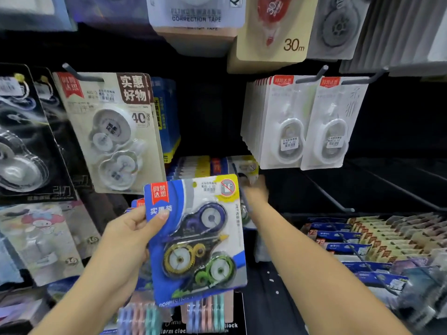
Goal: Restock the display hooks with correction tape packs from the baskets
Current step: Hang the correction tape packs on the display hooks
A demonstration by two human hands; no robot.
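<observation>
Three tape dispensers are showing in the blue pack lettered "CORRECTION", which the left hand is pinching by its top corner; the right hand is blurring, fingers unreadable, beside hanging blue packs.

A black display wall fills the view under dim, bluish shop light, dark metal hooks jutting from it to the right of its bare middle, and below that stretch a black shelf ledge speckled with small white flecks.
</observation>
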